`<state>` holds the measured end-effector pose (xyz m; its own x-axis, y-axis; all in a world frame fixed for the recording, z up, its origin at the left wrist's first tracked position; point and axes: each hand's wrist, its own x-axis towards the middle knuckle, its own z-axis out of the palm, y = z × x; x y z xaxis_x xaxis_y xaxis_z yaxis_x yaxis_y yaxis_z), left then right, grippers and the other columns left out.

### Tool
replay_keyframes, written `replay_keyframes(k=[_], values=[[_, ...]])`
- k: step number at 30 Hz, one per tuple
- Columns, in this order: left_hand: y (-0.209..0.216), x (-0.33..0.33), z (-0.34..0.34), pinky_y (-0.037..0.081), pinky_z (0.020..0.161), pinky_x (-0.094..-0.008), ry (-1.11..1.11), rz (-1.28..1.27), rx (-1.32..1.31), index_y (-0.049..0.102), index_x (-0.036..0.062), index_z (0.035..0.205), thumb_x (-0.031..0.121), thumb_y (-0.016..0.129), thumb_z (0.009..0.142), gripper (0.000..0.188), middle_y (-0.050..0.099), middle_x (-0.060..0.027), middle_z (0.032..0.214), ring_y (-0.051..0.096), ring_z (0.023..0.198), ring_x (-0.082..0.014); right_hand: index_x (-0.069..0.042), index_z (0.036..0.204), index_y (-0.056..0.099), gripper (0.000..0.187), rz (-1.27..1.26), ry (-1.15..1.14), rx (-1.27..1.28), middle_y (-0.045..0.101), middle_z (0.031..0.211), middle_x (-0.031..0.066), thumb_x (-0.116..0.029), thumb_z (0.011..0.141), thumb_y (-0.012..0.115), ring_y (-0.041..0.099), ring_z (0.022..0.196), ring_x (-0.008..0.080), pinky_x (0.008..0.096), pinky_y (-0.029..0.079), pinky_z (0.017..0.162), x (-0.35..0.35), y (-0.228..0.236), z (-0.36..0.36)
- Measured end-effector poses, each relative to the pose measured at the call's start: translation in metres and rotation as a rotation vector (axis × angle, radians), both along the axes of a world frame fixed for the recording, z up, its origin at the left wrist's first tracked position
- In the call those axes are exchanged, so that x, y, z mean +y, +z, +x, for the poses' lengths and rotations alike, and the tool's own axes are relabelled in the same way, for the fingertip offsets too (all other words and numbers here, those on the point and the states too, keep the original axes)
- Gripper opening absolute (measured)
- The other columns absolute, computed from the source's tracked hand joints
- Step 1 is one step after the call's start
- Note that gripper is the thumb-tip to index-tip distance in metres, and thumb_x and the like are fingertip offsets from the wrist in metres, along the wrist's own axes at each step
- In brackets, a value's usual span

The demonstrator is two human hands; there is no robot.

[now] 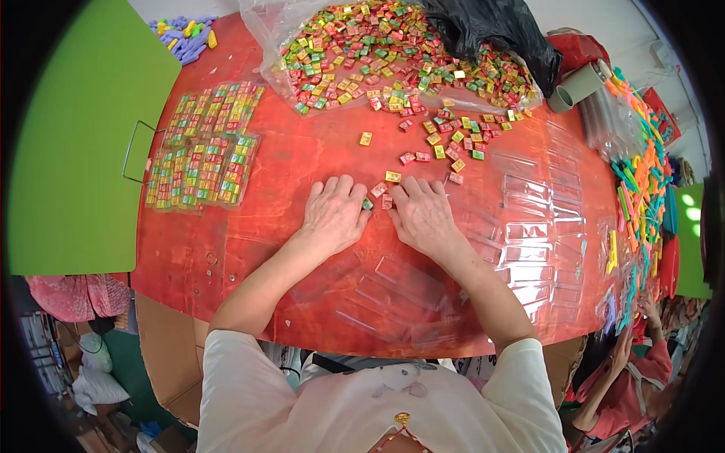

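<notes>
Both my hands work low over the red table (pixel 279 166), fingers curled down. A small green box-shaped piece (pixel 368 204) sits between the thumb and forefinger of my left hand (pixel 334 213). My right hand (pixel 427 217) is closed too, and its thumb and forefinger meet a small red piece (pixel 387 202); its other fingertips are hidden. Another red piece (pixel 379 190) and a yellow piece (pixel 393 176) lie just beyond, between the hands. Clear plastic trays (pixel 385 291) are spread beneath my forearms.
A large heap of coloured pieces (pixel 362 53) lies on clear plastic at the back, beside a black bag (pixel 491 26). Filled trays (pixel 200 170) are at left, empty clear trays (pixel 529 230) at right. Colourful plastic sticks (pixel 642 189) line the right edge, where another person (pixel 627 377) sits.
</notes>
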<state>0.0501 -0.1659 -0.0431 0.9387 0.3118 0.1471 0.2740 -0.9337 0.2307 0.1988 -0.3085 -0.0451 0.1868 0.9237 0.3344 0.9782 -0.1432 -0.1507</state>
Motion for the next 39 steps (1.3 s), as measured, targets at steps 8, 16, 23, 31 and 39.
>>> replay_keyframes(k=[8,16,23,31,39], values=[[-0.006,0.012,-0.003,0.038,0.079,-0.0432,0.004,0.066,-0.043,0.062,0.0082,0.100,0.022,0.073,0.081,0.026,0.056,-0.0107,0.098,0.057,0.094,-0.0272,-0.006,0.090,0.063,0.014,0.007,-0.025,-0.026,0.056,0.091,0.0096,-0.018,0.084,0.067,0.059,0.087,0.0254,0.0405,0.041,0.079,0.004,0.002,0.000],[-0.004,0.016,-0.007,0.037,0.081,-0.0436,0.006,0.044,-0.040,0.062,0.0101,0.105,0.021,0.073,0.081,0.028,0.055,-0.0102,0.098,0.056,0.097,-0.0276,-0.010,0.101,0.066,0.021,-0.004,0.004,0.071,0.059,0.097,0.0086,-0.017,0.082,0.073,0.060,0.095,0.0271,0.0439,0.042,0.084,0.025,-0.001,-0.009],[0.001,0.024,-0.008,0.038,0.082,-0.0440,-0.028,0.015,-0.004,0.063,0.0097,0.114,0.027,0.074,0.082,0.038,0.056,-0.0117,0.102,0.055,0.098,-0.0279,-0.010,0.105,0.068,0.021,0.065,-0.062,0.093,0.061,0.099,0.0084,-0.013,0.084,0.070,0.061,0.096,0.0275,0.0439,0.043,0.084,0.021,-0.001,0.018],[-0.003,0.014,0.006,0.038,0.082,-0.0430,-0.053,0.074,-0.027,0.066,0.0123,0.112,0.027,0.072,0.083,0.033,0.055,-0.0108,0.100,0.055,0.099,-0.0286,-0.010,0.093,0.064,0.011,-0.022,-0.129,0.030,0.061,0.090,0.0086,-0.016,0.086,0.069,0.063,0.090,0.0286,0.0441,0.044,0.082,0.045,-0.012,0.022],[-0.006,0.034,-0.011,0.038,0.077,-0.0427,0.054,0.077,-0.123,0.064,0.0130,0.097,0.024,0.072,0.083,0.019,0.055,-0.0091,0.095,0.055,0.093,-0.0268,-0.007,0.101,0.062,0.016,0.025,-0.105,0.132,0.062,0.091,0.0109,-0.018,0.090,0.066,0.065,0.088,0.0318,0.0456,0.046,0.074,0.091,-0.009,0.023]])
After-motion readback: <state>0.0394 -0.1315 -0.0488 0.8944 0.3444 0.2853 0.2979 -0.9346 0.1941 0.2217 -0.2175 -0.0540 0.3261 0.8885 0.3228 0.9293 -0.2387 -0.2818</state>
